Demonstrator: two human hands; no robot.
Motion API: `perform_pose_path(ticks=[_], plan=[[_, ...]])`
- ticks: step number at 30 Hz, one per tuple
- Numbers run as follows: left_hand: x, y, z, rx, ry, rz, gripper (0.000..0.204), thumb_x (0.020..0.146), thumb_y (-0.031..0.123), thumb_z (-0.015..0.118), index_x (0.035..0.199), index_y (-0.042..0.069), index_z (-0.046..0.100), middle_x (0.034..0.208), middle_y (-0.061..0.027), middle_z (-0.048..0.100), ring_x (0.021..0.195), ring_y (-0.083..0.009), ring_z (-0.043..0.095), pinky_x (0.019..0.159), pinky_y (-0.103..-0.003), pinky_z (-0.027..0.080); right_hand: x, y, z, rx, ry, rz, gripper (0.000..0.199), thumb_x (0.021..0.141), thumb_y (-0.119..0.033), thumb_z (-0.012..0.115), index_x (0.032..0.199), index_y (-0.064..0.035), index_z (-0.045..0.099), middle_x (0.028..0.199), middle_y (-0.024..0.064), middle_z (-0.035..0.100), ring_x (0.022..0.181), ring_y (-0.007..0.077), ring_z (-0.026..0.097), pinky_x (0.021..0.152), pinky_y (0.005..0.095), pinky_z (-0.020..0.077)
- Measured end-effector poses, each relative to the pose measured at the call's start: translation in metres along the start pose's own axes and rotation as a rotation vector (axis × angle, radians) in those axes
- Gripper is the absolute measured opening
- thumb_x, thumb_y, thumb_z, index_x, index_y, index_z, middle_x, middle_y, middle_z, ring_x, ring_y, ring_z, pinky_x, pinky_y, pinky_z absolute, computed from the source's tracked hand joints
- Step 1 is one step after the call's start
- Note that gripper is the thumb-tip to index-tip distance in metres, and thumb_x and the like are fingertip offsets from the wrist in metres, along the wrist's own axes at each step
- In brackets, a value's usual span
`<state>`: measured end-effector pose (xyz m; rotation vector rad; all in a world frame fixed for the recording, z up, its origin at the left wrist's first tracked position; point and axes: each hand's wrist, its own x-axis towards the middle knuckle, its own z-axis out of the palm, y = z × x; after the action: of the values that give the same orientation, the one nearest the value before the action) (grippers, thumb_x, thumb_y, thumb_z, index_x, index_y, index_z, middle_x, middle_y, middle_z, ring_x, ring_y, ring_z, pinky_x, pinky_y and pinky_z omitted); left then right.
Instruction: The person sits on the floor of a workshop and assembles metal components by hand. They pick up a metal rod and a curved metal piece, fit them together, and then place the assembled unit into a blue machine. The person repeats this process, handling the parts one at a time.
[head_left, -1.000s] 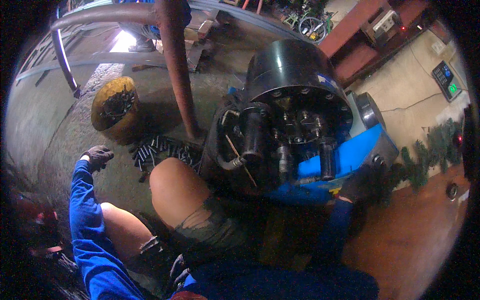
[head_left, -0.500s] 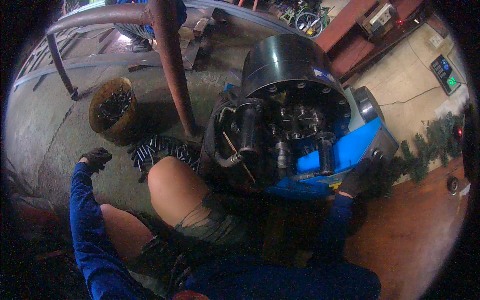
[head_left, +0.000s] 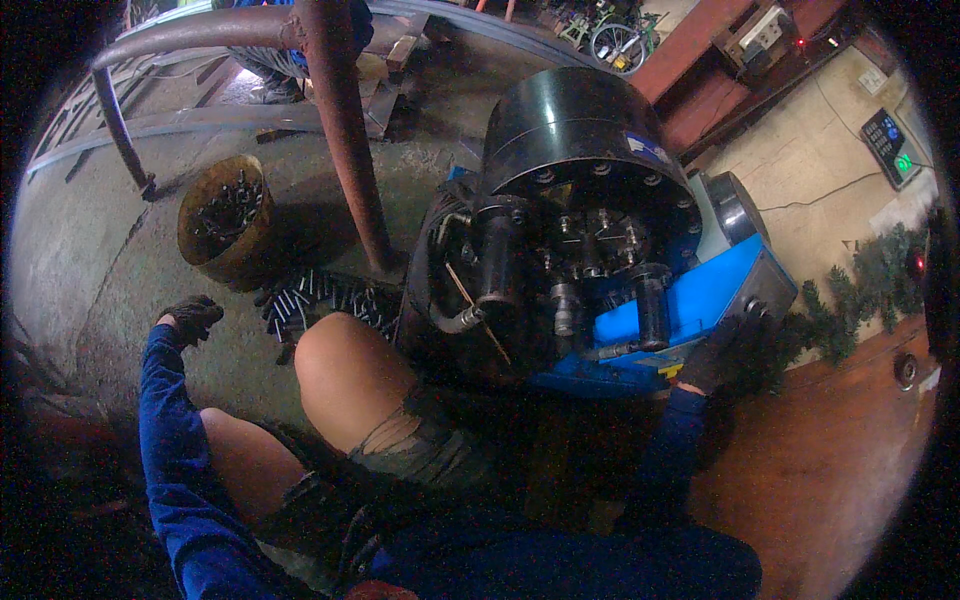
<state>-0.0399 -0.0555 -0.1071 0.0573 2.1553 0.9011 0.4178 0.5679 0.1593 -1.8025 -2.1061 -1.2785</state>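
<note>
My left hand (head_left: 194,321), in a dark glove, hangs over the floor beyond my left leg. Its fingers are loosely bent, the thumb stands apart from them, and no object shows in it. At the right, my dark-gloved right hand (head_left: 722,358) lies against the end of a blue machine (head_left: 660,298), close to a round knob (head_left: 755,308) on its panel. Shadow hides those fingers, so their grip is unclear. The machine carries a large black drum-shaped head (head_left: 575,125) with bolts, fittings and black cylinders on its front.
A rusty round bin (head_left: 225,262) holds metal pieces. Short metal rods (head_left: 300,300) lie piled beside my knee. A brown pipe frame (head_left: 345,140) stands on the concrete. Green garland (head_left: 850,310) hangs at the right. A person (head_left: 280,70) crouches at the far left.
</note>
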Motion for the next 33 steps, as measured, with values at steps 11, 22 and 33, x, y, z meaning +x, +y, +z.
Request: perform_pose_path(ticks=[11, 22, 33], plan=[[-0.04, 0.04, -0.004, 0.181, 0.098, -0.044, 0.038, 0.096, 0.036, 0.069, 0.117, 0.005, 0.066, 0.091, -0.0045, 0.066, 0.071, -0.0173, 0.063, 0.06, -0.034, 0.052, 0.01, -0.003, 0.003, -0.137, 0.132, -0.039, 0.043, 0.105, -0.023, 0.043, 0.142, -0.011, 0.061, 0.15, 0.0146, 0.056, 0.145, 0.0324, 0.044, 0.126, 0.0515, 0.0215], [-0.184, 0.166, 0.088, -0.03, 0.135, 1.16, 0.04, 0.1, 0.021, 0.067, 0.133, -0.002, 0.063, 0.128, -0.0131, 0.067, 0.11, -0.0246, 0.064, 0.096, -0.038, 0.052, 0.026, 0.021, 0.04, 0.002, 0.407, 0.008, 0.04, 0.103, -0.023, 0.047, 0.138, -0.0103, 0.064, 0.144, 0.0128, 0.06, 0.138, 0.0304, 0.051, 0.121, 0.0489, 0.0323], [-0.166, 0.332, 0.357, -0.271, -0.401, 1.432, 0.04, 0.104, 0.017, 0.055, 0.142, 0.005, 0.055, 0.136, -0.018, 0.064, 0.121, -0.025, 0.063, 0.102, -0.039, 0.052, 0.027, 0.023, 0.024, 0.38, 0.573, 0.055, 0.04, 0.106, -0.021, 0.046, 0.14, -0.0063, 0.061, 0.153, 0.0177, 0.051, 0.144, 0.0342, 0.045, 0.123, 0.045, 0.03]])
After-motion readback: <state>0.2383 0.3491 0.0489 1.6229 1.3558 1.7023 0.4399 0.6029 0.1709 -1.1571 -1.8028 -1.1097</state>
